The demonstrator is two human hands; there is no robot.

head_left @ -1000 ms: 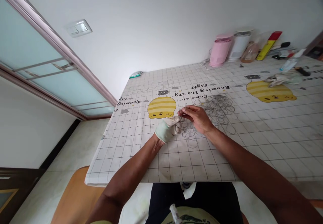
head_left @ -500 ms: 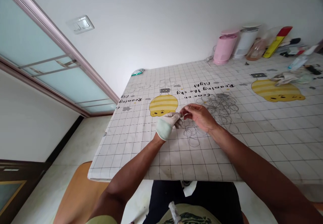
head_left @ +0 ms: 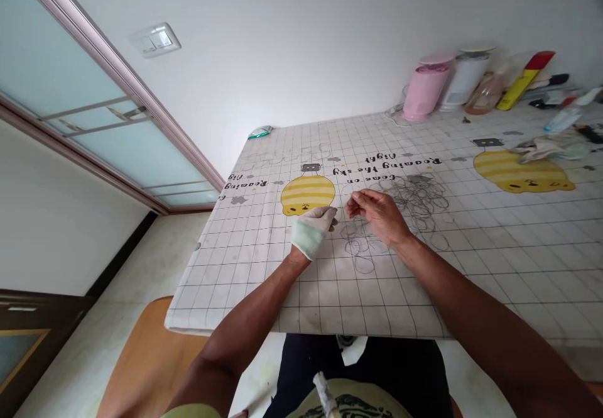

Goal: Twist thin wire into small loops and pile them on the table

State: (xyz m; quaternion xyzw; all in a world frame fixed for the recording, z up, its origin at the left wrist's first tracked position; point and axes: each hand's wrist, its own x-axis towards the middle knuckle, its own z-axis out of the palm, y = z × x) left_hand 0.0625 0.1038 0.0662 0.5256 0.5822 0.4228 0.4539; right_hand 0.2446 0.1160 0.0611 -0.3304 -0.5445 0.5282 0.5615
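Observation:
My left hand (head_left: 315, 224), in a whitish glove with a pale green cuff, is closed in a pinch above the patterned tablecloth. Just right of it, my bare right hand (head_left: 374, 212) also has its thumb and fingers pressed together. The hands are a small gap apart. Both seem to pinch thin wire, though the strand between the fingertips is too fine to follow. A loose tangle of thin grey wire (head_left: 421, 201) lies under and beyond my right hand, with several loops spreading toward the table's front.
Along the wall stand a pink cylinder-shaped device (head_left: 426, 88), a white one (head_left: 464, 78), a pinkish bottle (head_left: 485, 94) and a yellow box with a red end (head_left: 525, 82). At right lie crumpled gloves (head_left: 541, 149) near a spray bottle (head_left: 565, 116). A small green-edged packet (head_left: 260, 132) rests at the far left corner.
My hands have moved slightly apart, my right hand drawing a little to the right. My left hand stays nearly in place, and the view has shifted slightly.

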